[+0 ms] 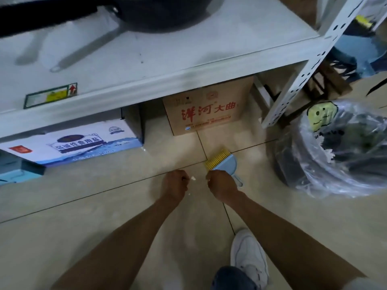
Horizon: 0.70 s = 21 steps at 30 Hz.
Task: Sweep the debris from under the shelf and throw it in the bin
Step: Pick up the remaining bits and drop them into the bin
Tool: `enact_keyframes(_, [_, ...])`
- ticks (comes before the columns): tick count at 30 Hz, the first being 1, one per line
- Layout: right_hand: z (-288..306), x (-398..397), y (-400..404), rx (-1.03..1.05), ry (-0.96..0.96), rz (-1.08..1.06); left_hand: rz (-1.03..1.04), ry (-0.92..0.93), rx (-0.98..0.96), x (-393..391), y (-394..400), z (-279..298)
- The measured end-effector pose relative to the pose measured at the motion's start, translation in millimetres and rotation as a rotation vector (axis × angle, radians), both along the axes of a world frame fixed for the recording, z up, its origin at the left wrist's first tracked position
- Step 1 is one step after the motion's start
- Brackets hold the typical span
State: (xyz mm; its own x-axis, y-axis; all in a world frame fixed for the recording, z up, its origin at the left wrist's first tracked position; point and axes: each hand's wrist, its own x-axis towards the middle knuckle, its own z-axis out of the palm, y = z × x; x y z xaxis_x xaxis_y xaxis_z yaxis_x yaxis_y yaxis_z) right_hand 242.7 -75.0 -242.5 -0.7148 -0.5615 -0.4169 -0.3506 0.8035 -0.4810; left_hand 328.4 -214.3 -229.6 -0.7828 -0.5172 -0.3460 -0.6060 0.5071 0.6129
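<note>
A white metal shelf with perforated uprights spans the top of the view, a dark wok with a long black handle resting on its lowest board. Beneath it the beige tiled floor runs toward the person, crossed by dark grout lines. To the right of the shelf's front upright stands a round dark bin lined with a clear plastic bag that carries a yellow smiley face. Under the shelf on the left lies a blue-and-white printed carton, and further back a brown cardboard box with red characters. A white sneaker is planted on the floor at the lower right. Both bare forearms reach forward to the floor in front of the shelf. The right hand is curled around a small light-blue dustpan with a yellow comb edge, set low on the tiles. The left hand is closed in a fist just beside it; whether it grips anything cannot be told. Small white scraps of debris lie on the floor between the two hands, with another fleck near the left wrist.
</note>
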Motion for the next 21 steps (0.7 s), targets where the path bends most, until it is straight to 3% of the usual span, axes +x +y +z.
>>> enact_keyframes(14, [-62,-3,-29,0.08,0.259,0.101,-0.157,0.012,-0.122,-2,-1,-71])
enact_keyframes(21, [-81,38,-6,-0.159,0.219,-0.028,-0.378,0.083,-0.218,20,-4,-81])
